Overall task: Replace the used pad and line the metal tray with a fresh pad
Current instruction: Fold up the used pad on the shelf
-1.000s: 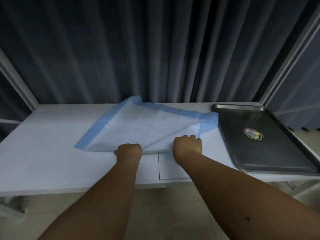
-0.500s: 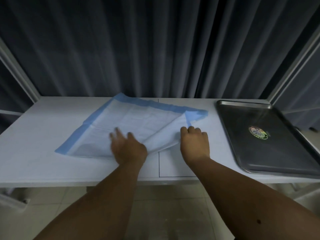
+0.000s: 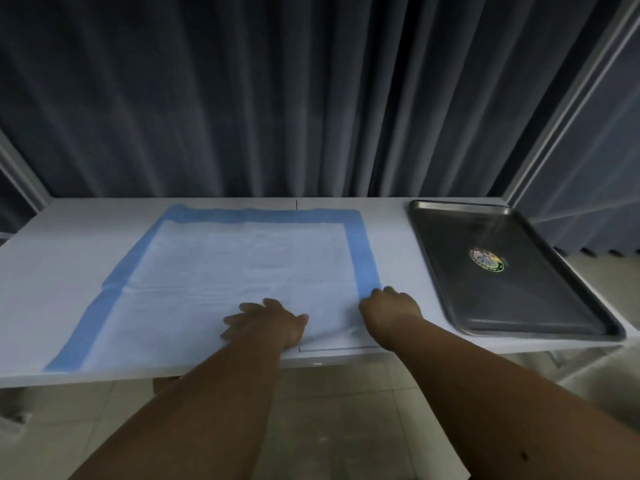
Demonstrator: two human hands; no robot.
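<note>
A white pad (image 3: 221, 271) with a blue border lies unfolded and nearly flat across the middle of the white table (image 3: 55, 265). My left hand (image 3: 266, 323) rests palm down on the pad's near edge, fingers spread. My right hand (image 3: 391, 308) is curled at the pad's near right corner, pinching the edge, which lifts slightly off the table there. The metal tray (image 3: 450, 244) sits to the right of the pad, about a hand's width from my right hand. It holds no pad, and a round sticker (image 3: 486, 259) shows on its floor.
Dark pleated curtains (image 3: 277, 98) hang right behind the table. The tray's near right corner reaches the table's front edge. A tiled floor (image 3: 329, 410) shows below the table front.
The pad went from half folded, with its right part turned over, to spread out flat. My left hand let go and now lies flat; my right hand moved right with the corner.
</note>
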